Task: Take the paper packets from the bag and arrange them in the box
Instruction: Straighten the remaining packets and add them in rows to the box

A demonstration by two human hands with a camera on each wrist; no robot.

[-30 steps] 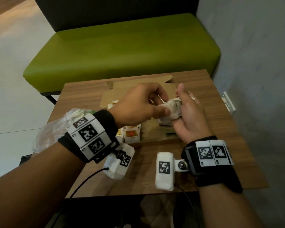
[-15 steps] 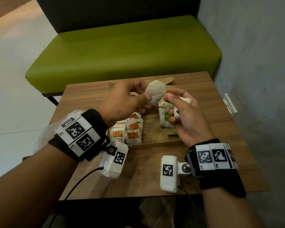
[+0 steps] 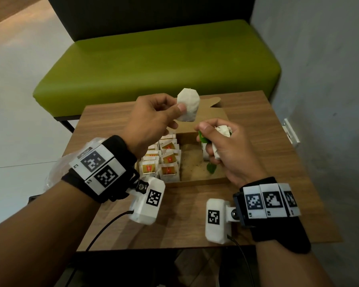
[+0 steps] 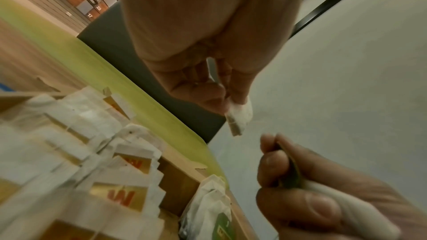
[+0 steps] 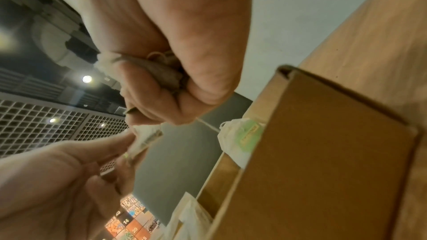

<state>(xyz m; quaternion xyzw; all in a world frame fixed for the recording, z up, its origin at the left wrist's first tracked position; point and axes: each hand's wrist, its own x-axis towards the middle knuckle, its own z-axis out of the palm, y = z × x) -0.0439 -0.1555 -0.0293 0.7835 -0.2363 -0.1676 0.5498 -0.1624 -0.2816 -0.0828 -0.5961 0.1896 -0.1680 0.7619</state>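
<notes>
Both hands hold packets over the box.
My left hand (image 3: 151,119) pinches one paper packet (image 3: 188,105); my right hand (image 3: 226,150) clutches several packets (image 3: 223,129) above the box (image 3: 195,181) mid-counter (image 3: 184,224).

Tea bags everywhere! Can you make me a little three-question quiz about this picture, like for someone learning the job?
1. True or false: the left hand pinches a tea bag up above the box.
2. Which side of the box holds the packets with orange labels? A) left B) right C) both
3. Fill in: the right hand grips a bunch of tea bags with ____ tags.

Key: 1 true; 2 A; 3 green.
</notes>
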